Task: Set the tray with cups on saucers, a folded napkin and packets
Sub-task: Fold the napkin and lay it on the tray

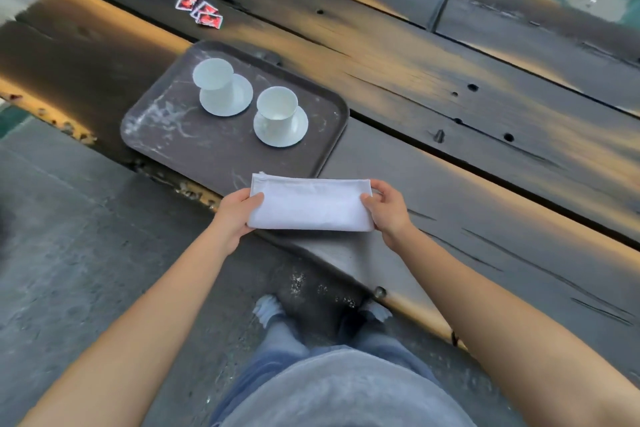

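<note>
You are holding a folded white napkin [311, 203] by its two short ends, over the near edge of the tray [180, 146].

Your left hand [236, 211] is pinching the napkin's left end, thumb lying on top and the fingers tucked beneath, while your right hand [385, 206] is gripping the right end with the thumb across the cloth and the fingers curling around the far corner. The napkin is lying as a long flat rectangle, its far left corner overlapping the brown tray. On the tray, two white cups are standing on saucers: the left cup [215, 78] on the left saucer [239, 100], the right cup [277, 107] on the right saucer [294, 133], just beside each other. Red packets [202, 10] are lying in a small cluster on the dark wooden table [450, 97], well beyond the tray.
</note>
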